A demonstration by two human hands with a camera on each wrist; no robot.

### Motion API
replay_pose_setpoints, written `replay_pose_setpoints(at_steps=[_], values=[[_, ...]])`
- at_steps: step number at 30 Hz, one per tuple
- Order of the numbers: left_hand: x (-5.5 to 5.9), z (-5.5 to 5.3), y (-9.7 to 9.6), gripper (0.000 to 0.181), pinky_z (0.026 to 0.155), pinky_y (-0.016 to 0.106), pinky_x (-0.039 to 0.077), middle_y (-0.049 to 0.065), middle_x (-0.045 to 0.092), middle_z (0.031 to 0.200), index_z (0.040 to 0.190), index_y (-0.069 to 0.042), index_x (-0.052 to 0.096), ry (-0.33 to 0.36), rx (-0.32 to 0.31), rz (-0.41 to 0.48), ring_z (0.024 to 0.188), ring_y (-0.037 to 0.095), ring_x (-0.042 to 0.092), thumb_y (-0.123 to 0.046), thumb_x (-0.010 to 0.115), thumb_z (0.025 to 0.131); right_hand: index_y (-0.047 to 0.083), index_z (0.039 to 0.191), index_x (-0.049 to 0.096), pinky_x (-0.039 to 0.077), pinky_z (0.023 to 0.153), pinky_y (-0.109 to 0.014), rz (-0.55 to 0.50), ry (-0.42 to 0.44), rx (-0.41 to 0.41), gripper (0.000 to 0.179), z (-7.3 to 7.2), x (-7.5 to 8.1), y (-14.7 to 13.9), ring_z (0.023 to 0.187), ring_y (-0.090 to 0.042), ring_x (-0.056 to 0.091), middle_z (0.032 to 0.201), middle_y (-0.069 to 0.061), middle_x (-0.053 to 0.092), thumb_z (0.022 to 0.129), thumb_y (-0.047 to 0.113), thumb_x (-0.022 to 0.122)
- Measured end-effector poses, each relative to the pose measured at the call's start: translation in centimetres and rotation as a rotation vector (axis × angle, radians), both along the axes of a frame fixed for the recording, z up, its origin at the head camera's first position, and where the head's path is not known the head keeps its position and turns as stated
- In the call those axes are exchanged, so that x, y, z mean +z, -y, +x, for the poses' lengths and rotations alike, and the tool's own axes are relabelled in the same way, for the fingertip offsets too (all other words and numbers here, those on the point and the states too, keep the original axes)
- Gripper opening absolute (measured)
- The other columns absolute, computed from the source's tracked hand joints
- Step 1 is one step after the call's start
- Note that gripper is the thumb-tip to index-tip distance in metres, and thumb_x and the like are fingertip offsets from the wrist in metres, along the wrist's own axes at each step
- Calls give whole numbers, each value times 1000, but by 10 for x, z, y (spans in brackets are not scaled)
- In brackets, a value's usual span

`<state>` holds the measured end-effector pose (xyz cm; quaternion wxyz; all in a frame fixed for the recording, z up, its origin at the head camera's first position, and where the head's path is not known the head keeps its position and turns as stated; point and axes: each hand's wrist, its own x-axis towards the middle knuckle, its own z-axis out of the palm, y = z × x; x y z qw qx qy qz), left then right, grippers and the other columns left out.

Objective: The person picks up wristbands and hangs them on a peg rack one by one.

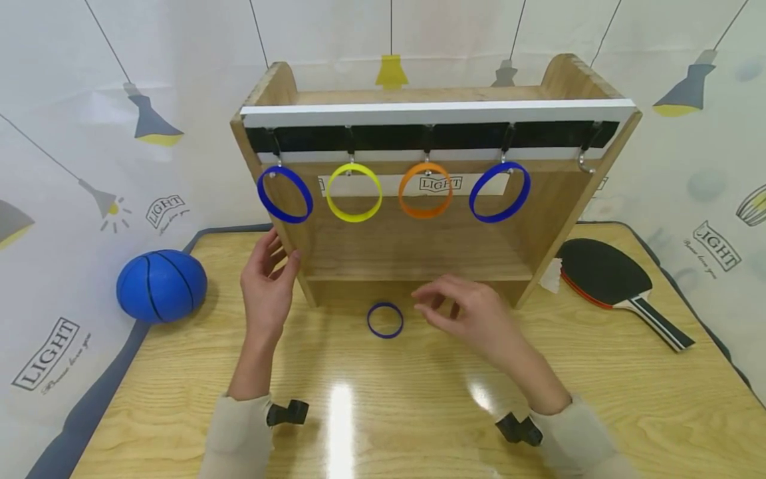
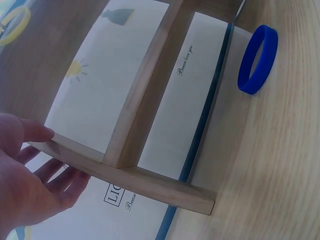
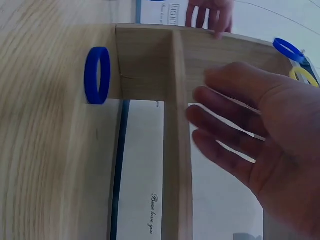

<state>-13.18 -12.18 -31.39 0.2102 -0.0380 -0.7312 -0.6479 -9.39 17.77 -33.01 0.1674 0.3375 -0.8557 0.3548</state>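
A small wooden shelf [image 1: 419, 246] stands upright on the table. My left hand [image 1: 268, 293] holds its left side panel [image 2: 150, 185], thumb on one face and fingers on the other. My right hand [image 1: 473, 313] hovers in front of the shelf with loosely bent fingers and nothing in them. Just left of it, a blue wristband [image 1: 385, 320] lies on the table, apart from the hand. Along the shelf's front hang a blue band [image 1: 311, 206], a yellow band [image 1: 378, 196], an orange band [image 1: 401, 196] and another blue band [image 1: 526, 189], each from its own hook.
The hook [image 1: 585, 163] at the far right carries no band. A blue ball [image 1: 161, 286] sits at the table's left edge. To the right lies a black table tennis paddle [image 1: 607, 273]. A patterned sheet [image 1: 72, 266] backs the table.
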Motion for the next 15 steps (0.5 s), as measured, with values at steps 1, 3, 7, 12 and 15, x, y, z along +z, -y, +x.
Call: replay_pose_setpoints(at_steps=[1,3,7,12,15], values=[[0,0,0,45,93,44,50,15,59,130,137,-5,55,1,1,1,116,30,58,-1,63,94,11,102,72,51,56,-21,77,-1,11,18,0,-2,4,73,-9,63,94,5,69,85,10,77],[1,0,0,45,92,41,50,15,59,130,137,-5,56,6,8,-3,116,30,58,-2,64,94,12,103,73,51,57,-20,225,-1,21,18,0,-7,12,74,-9,64,96,5,69,86,12,77],[1,0,1,44,91,38,51,14,59,130,137,-7,56,17,14,-6,116,30,58,-3,64,94,13,102,74,51,58,-22,421,39,39,16,-1,-17,31,74,-9,62,95,4,67,85,14,77],[-1,0,1,44,92,39,50,14,59,130,137,-7,56,18,10,-8,116,30,58,-3,64,94,14,93,74,49,57,-25,513,64,26,14,-5,-35,45,73,-11,58,88,2,65,82,6,76],[-2,-1,1,45,91,39,51,14,59,130,137,-7,56,9,7,-8,116,30,58,-3,64,94,15,82,72,47,55,-25,538,48,-1,11,-9,-45,47,69,-11,56,81,4,62,81,4,74]])
